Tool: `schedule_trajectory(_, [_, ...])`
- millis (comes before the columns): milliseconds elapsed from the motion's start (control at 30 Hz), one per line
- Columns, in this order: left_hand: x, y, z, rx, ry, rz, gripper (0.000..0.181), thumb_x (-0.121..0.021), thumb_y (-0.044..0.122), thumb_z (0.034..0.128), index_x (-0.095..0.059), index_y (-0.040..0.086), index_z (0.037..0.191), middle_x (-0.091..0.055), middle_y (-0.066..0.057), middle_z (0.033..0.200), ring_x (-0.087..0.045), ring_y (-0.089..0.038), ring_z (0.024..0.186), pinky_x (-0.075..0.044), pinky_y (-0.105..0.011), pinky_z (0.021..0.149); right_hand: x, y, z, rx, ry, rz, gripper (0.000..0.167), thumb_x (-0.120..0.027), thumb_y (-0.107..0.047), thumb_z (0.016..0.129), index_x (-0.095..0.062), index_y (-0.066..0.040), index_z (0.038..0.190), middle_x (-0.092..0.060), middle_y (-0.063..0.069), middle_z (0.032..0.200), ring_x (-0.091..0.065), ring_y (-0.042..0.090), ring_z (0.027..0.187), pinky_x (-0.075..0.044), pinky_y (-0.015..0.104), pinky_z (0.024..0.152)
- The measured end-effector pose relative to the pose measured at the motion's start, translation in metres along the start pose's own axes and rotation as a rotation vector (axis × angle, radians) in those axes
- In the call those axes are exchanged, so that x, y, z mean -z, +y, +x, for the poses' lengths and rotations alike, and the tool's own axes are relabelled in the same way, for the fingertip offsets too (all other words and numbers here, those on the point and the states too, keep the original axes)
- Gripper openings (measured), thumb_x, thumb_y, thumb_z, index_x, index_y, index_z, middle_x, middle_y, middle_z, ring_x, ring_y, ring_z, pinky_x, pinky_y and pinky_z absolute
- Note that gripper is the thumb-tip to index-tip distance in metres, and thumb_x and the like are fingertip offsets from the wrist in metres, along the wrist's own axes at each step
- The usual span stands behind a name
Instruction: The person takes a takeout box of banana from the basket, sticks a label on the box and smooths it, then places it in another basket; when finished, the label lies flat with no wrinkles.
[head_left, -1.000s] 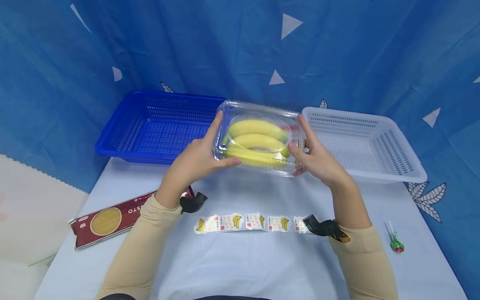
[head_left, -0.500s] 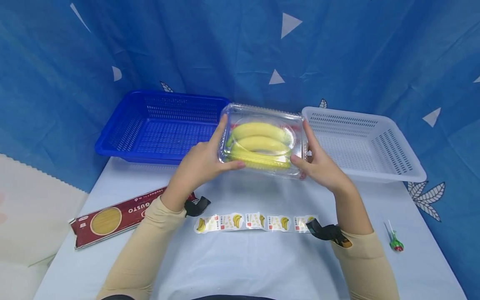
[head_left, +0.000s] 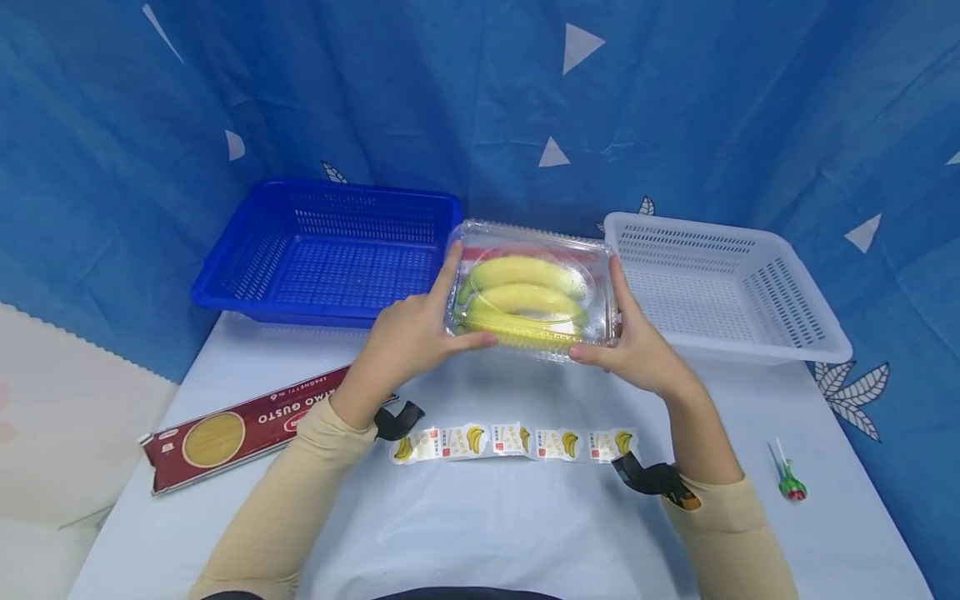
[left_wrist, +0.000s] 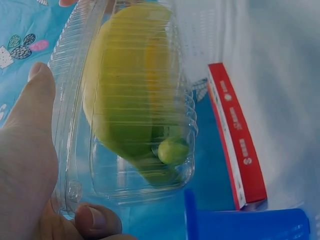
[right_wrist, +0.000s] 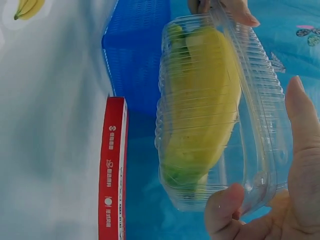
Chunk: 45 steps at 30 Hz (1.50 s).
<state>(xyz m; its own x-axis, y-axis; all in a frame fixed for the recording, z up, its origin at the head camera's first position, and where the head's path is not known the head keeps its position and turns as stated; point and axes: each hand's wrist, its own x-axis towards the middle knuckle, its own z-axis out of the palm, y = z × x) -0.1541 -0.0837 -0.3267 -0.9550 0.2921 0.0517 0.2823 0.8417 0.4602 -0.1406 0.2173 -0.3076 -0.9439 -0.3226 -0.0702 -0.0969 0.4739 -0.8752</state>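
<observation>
"GUSTO", "SPAGHETTI" on red packet [head_left: 258,427]

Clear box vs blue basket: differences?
The clear box is transparent; the blue basket is opaque with slotted sides. The box has a lid over its bananas; the basket is open-topped. The left hand and right hand hold the box; the basket sits on the table. Both are roughly rectangular.

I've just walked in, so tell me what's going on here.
A person's left grip and right grip hold a clear plastic box of bananas up off the table, one at each end. A blue basket stands to the left, a white basket to the right. In front lies a strip of banana stickers, with a spaghetti pack to the left and a lollipop to the right.
</observation>
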Motion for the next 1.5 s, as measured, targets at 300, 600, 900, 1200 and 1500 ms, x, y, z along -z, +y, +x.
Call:
schedule_trajectory(300, [-0.01,0.002,-0.002,0.005,-0.029,-0.007,0.121,-0.054,0.086,0.0748,0.022,0.036,0.155,-0.042,0.0,0.054,-0.04,-0.017,0.044,-0.033,-0.03,0.042,-0.003,0.035,0.001,0.058,0.072,-0.065,0.119,-0.082,-0.022,0.083,0.01,-0.041,0.156,0.013,-0.019,0.164,-0.054,0.033,0.121,-0.058,0.051,0.081])
schedule_trajectory(600, [-0.023,0.006,-0.002,-0.002,-0.047,-0.021,0.122,-0.056,0.084,0.0752,0.023,0.036,0.154,-0.044,-0.001,0.055,-0.043,-0.018,0.045,-0.035,-0.029,0.041,-0.003,0.037,-0.01,0.045,0.105,-0.143,0.12,-0.084,-0.025,0.08,0.006,-0.03,0.16,0.007,-0.013,0.166,0.001,0.021,0.155,-0.017,0.065,0.119])
schedule_trajectory(900, [-0.033,0.005,-0.006,-0.005,-0.063,-0.017,0.123,-0.053,0.087,0.0741,0.024,0.034,0.154,-0.049,-0.002,0.056,-0.048,-0.019,0.046,-0.038,-0.031,0.043,-0.008,0.016,-0.023,0.021,0.091,-0.17,0.119,-0.083,-0.024,0.081,0.005,-0.016,0.16,0.003,0.003,0.168,-0.003,0.03,0.155,-0.015,0.062,0.121])
schedule_trajectory(1200, [-0.04,0.003,-0.007,-0.012,-0.076,-0.032,0.123,-0.053,0.087,0.0743,0.024,0.034,0.154,-0.07,-0.019,0.113,-0.055,-0.02,0.052,-0.041,-0.03,0.042,-0.009,0.031,-0.023,-0.006,0.092,-0.184,0.122,-0.085,-0.028,0.079,0.007,-0.019,0.16,0.002,0.002,0.167,-0.005,0.032,0.155,-0.016,0.06,0.121])
schedule_trajectory(1500, [-0.048,0.0,-0.009,-0.024,-0.077,-0.033,0.123,-0.057,0.082,0.0773,0.019,0.027,0.157,-0.053,-0.004,0.057,-0.047,-0.018,0.041,-0.036,-0.029,0.038,-0.011,0.076,-0.011,-0.008,0.092,-0.247,0.127,-0.086,-0.036,0.076,0.01,-0.026,0.159,0.006,-0.005,0.167,-0.005,0.027,0.155,-0.017,0.057,0.122])
